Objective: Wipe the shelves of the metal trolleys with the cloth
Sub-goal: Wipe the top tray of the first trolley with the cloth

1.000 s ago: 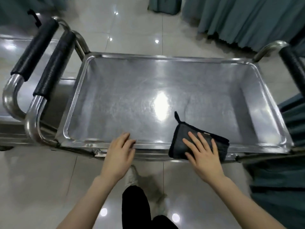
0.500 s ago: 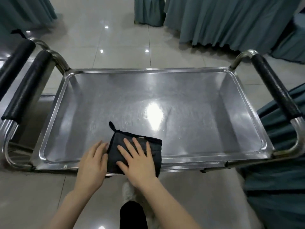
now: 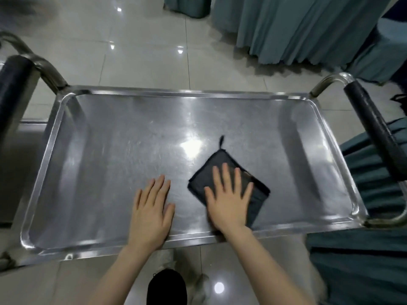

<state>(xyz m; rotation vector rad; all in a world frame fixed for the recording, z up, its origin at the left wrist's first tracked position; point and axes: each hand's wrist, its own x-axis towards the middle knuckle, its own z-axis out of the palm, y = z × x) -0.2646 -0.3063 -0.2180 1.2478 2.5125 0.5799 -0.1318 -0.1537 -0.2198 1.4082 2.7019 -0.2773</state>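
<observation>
Right hand (image 3: 229, 200) flat, fingers spread, pressing dark cloth (image 3: 257, 194) onto trolley shelf (image 3: 110, 150). Left hand (image 3: 152, 208) flat beside it, grip holding nothing.

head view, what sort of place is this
Probably a banquet hall or hotel service area: a steel serving trolley, teal pleated drapes like table skirts, and a glossy tiled floor.

On the shiny steel trolley's rimmed top shelf (image 3: 110, 150), the right hand (image 3: 229, 201) presses flat on a folded dark grey cloth (image 3: 222, 164), the left hand (image 3: 152, 210) lying flat just beside it.
</observation>
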